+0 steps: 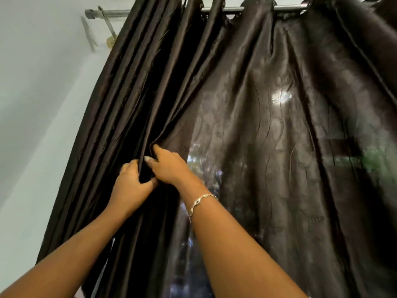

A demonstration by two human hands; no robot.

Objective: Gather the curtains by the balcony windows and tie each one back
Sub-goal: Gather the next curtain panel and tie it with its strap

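Note:
A dark brown satin curtain [268, 136] hangs by eyelets from a metal rod [247, 9] and fills most of the view. Its left part is bunched into tight pleats; its right part is spread and lets window light through. My left hand [131, 186] grips a bundle of pleats at mid height. My right hand [169, 166], with a silver bracelet at the wrist, pinches the neighbouring fold and presses it against the bundle. Both hands touch each other at the fabric.
A white wall [38, 104] lies to the left of the curtain. The rod's end and its bracket [103, 20] stick out at the upper left. Green foliage shows faintly through the cloth at the right.

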